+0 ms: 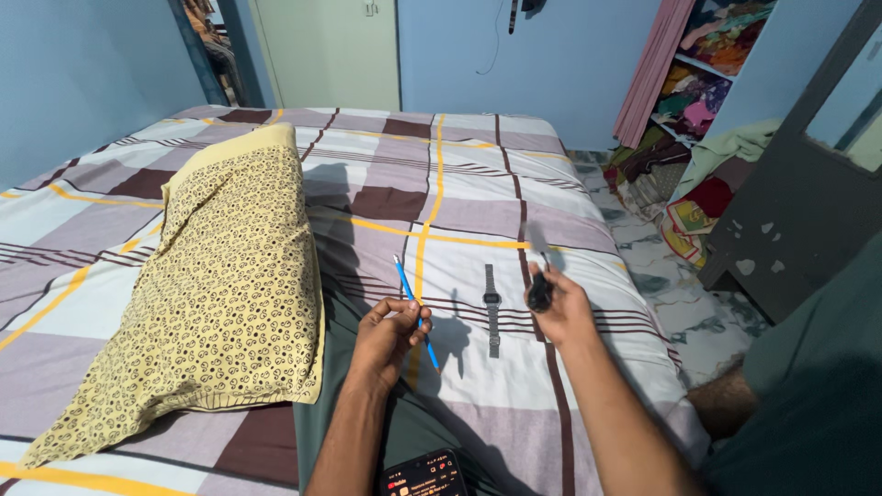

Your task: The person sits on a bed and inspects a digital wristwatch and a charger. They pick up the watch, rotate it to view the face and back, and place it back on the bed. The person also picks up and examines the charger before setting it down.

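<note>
My left hand [388, 332] pinches the blue pen [415, 310] | my right hand [559, 308] clamps a dark tool [539, 292] | grey wristwatch [492, 310] flat between them, near the bed [588, 248] right edge.

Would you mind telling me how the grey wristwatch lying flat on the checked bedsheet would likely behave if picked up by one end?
The grey wristwatch lies stretched out straight, so its strap would probably droop or fold from the lifted end. It looks slim, likely light. On the soft checked bedsheet it should slide rather than roll.
</note>
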